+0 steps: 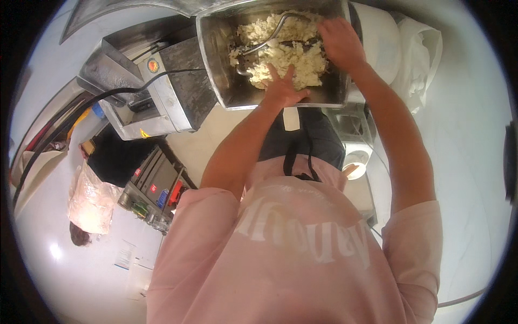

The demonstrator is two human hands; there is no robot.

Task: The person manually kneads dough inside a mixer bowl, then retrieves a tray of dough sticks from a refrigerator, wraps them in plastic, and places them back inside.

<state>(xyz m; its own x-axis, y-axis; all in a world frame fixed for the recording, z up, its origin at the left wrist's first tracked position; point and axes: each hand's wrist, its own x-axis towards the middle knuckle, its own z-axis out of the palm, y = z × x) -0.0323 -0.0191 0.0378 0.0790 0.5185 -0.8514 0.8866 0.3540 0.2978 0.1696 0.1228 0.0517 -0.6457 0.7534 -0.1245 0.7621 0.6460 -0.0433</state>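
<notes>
Crumbly pale dough (297, 60) lies in the rectangular metal tub (334, 91) of a dough mixer in front of me. A bent metal mixing bar (279, 29) curves through the dough. My left hand (284, 90) reaches over the near wall, its fingers spread and resting on the near side of the dough. At the right wall of the tub, my right hand (342, 42) reaches in with its fingertips by the dough's right edge. Whether those fingers grip any dough cannot be told.
Left of the tub stands a metal machine (166, 89) with a warning sticker. A black cable (133, 90) arcs past it. A white bag (419, 60) is on the right. A person (91, 202) is at the lower left, near a cabinet (151, 182). A round white container (356, 165) sits below the tub.
</notes>
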